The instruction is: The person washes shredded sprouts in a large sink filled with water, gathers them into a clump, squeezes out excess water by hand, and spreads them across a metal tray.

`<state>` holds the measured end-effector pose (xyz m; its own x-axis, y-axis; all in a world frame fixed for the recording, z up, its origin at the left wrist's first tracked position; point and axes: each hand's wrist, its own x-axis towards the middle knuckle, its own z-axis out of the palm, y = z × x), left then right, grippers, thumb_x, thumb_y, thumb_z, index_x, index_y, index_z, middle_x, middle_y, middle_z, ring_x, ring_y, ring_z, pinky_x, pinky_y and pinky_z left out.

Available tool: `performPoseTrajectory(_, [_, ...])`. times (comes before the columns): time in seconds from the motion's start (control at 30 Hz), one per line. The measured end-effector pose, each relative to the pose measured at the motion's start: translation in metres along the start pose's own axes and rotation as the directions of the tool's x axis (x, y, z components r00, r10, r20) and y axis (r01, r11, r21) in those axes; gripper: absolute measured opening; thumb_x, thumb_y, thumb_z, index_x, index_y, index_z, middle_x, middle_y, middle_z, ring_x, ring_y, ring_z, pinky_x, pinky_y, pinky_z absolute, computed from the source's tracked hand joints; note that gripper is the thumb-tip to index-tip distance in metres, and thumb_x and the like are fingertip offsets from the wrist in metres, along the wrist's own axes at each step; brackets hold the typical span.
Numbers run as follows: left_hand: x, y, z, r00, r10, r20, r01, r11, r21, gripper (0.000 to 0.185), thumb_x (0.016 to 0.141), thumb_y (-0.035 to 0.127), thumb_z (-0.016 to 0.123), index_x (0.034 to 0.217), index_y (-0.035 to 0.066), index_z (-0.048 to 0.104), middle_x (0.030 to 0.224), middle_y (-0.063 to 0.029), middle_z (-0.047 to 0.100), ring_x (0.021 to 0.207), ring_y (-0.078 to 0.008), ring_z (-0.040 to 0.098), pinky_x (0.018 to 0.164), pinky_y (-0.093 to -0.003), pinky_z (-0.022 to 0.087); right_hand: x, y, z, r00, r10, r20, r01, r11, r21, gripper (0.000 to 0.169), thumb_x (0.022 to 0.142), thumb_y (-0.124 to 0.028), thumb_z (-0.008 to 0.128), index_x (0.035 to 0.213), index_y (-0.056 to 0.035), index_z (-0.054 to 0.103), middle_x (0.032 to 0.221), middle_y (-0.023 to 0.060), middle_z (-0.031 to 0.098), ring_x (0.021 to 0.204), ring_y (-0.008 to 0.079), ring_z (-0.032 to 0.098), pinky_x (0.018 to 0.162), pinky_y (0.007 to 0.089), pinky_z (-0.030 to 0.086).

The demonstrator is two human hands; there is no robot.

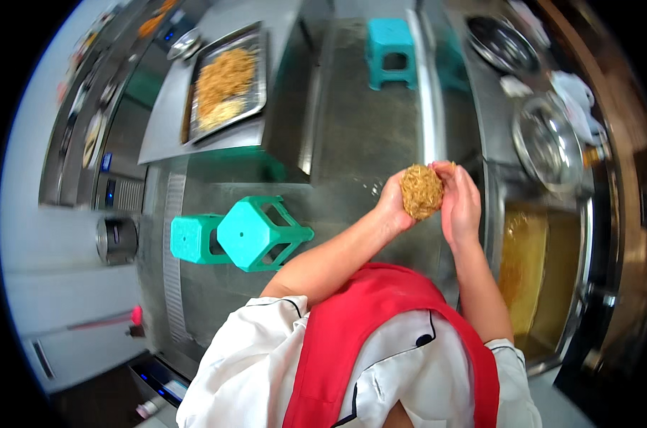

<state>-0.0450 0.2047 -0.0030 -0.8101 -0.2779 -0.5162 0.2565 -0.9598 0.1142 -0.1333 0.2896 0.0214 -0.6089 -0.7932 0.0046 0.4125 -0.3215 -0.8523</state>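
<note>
A ball of brown shredded food (422, 192), with rough strands on its surface, rests in my left hand (394, 200). The palm and fingers cup it from the left and below, hiding that side. My right hand (461, 200) is close against the ball's right side, fingers extended and lightly curved. Its fingertips come near the top of the ball; whether they touch it is hard to see. A bit of food clings to a right fingertip. Both hands are held above the floor, in front of my red apron (366, 299).
To the right is a metal vat of yellow liquid (524, 278), with a steel bowl (548, 144) and a dark round pan (502, 44) beyond. A metal tray (259, 99) of shredded food lies on the steel table (163, 123). Green stools (254, 234) and a teal stool (392, 35) stand on the floor.
</note>
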Motion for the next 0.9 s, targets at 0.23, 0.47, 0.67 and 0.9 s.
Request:
performPoseTrajectory(0.23, [-0.064, 0.145, -0.072, 0.953, 0.301, -0.030, -0.301, 0.936, -0.184, 0.034, 0.092, 0.030, 0.038, 0.105, 0.007, 0.059, 0.103, -0.0090, 0.064, 0.095, -0.0248, 0.062, 0.084, -0.0419, 0.051, 0.050, 0.088, 0.145, 0.909, 0.002, 0.416, 0.207, 0.865, -0.457, 0.022, 0.089, -0.012, 0.058, 0.107, 0.0003, 0.058, 0.111, 0.0081, 0.055, 0.106, 0.0178, 0.054, 0.093, 0.0291, 0.041])
performPoseTrajectory(0.47, [-0.105, 0.265, -0.070, 0.839, 0.530, -0.124, -0.543, 0.831, -0.123, 0.052, 0.097, 0.042, 0.030, 0.129, 0.004, 0.045, 0.129, -0.0147, 0.050, 0.120, -0.0301, 0.048, 0.104, -0.0462, 0.035, 0.122, 0.142, 0.243, 0.729, 0.067, 0.681, 0.467, 0.679, -0.566, 0.071, 0.074, -0.024, 0.074, 0.129, 0.0035, 0.039, 0.124, 0.0192, 0.047, 0.117, 0.0309, 0.048, 0.099, 0.0362, 0.038])
performPoseTrajectory(0.67, [-0.105, 0.379, -0.059, 0.732, 0.669, 0.126, -0.680, 0.728, 0.088, 0.045, 0.092, 0.025, 0.052, 0.128, 0.001, 0.043, 0.128, -0.0135, 0.051, 0.119, -0.0260, 0.048, 0.104, -0.0434, 0.035, 0.248, 0.177, 0.321, 0.648, 0.139, 0.749, 0.323, 0.840, -0.435, 0.066, 0.071, -0.023, 0.075, 0.122, 0.0025, 0.042, 0.111, 0.0172, 0.057, 0.104, 0.0223, 0.057, 0.088, 0.0338, 0.046])
performPoseTrajectory(0.9, [-0.099, 0.494, -0.044, 0.589, 0.807, 0.028, -0.762, 0.544, 0.353, 0.044, 0.090, 0.025, 0.059, 0.127, 0.005, 0.045, 0.123, -0.0091, 0.054, 0.112, -0.0217, 0.053, 0.095, -0.0432, 0.043, 0.366, 0.213, 0.416, 0.463, 0.341, 0.818, 0.200, 0.859, -0.471, 0.054, 0.079, -0.009, 0.068, 0.125, 0.0016, 0.042, 0.110, 0.0081, 0.056, 0.102, 0.0131, 0.054, 0.086, 0.0278, 0.046])
